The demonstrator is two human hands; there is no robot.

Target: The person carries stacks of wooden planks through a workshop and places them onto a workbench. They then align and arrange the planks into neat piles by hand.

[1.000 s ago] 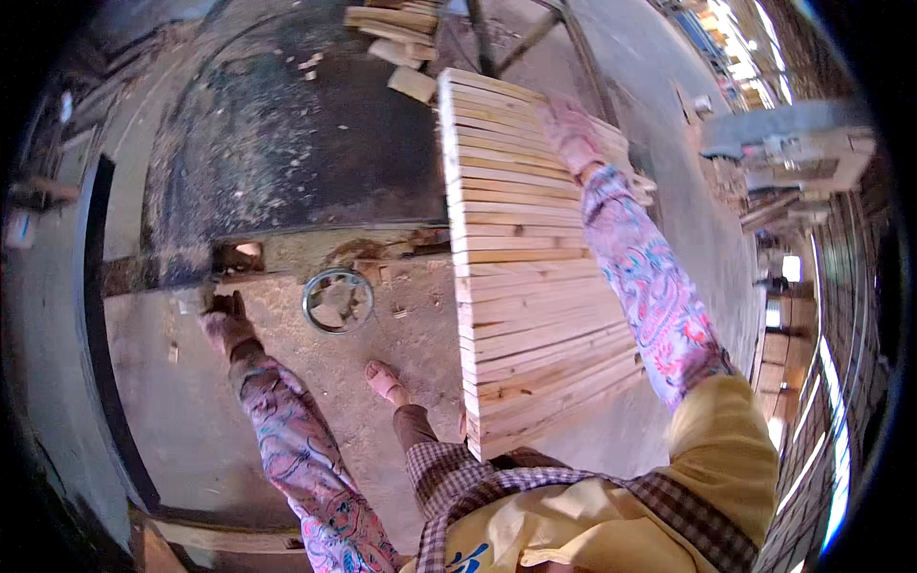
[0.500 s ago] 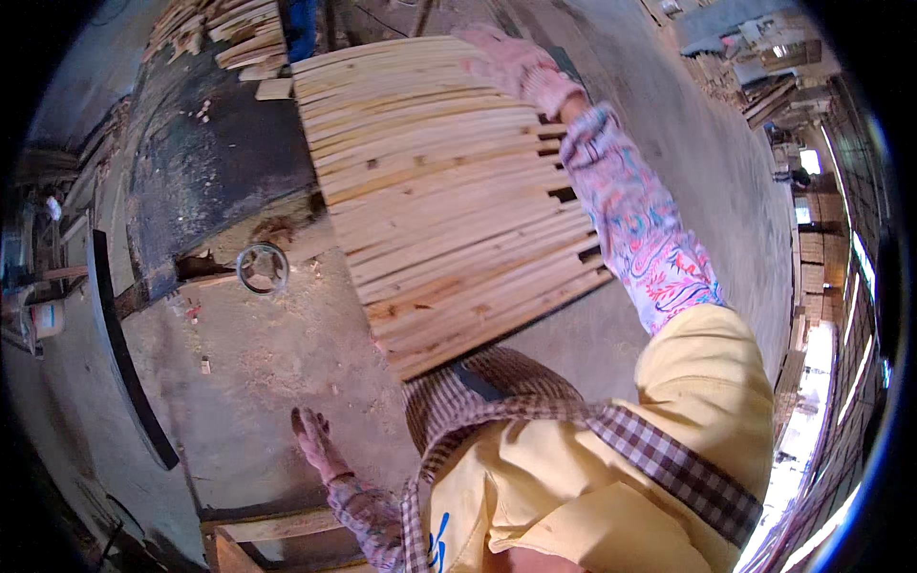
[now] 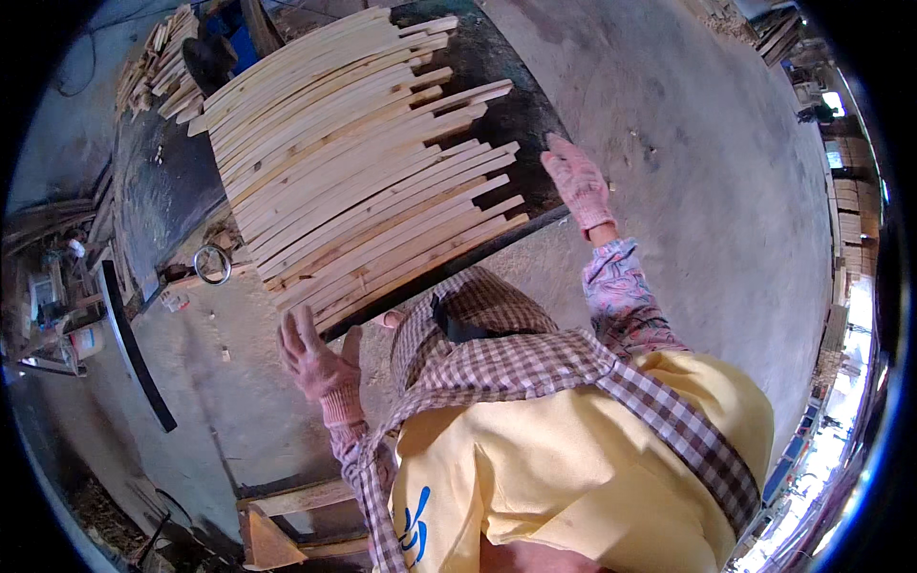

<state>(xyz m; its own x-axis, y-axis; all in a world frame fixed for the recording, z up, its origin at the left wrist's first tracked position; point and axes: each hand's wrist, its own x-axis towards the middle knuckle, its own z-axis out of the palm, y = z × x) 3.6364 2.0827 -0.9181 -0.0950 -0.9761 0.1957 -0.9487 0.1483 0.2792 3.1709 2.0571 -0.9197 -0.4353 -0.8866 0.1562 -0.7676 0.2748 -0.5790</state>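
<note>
Many long, pale wooden strips [image 3: 353, 162] lie side by side on a dark work table [image 3: 497, 72]. Their left ends are nearly even, while the right ends stick out by uneven lengths. My left hand [image 3: 318, 358], in a pink knit glove, is at the near left corner of the strips with its fingers spread; whether the fingertips touch the wood I cannot tell. My right hand [image 3: 579, 181], gloved alike, is off the table's right edge, apart from the strip ends. Its fingers are stretched out and hold nothing.
A metal handwheel [image 3: 212, 265] sits at the table's left side. More strips [image 3: 162, 67] are heaped at the far left. A curved black bar [image 3: 134, 349] stands at left, a wooden frame [image 3: 296, 501] at lower left. Concrete floor [image 3: 697, 181] stretches to the right.
My right hand has left the far side of the strips and come nearer, to the right. My left hand has risen to the near left corner. The strips' right ends now look more uneven.
</note>
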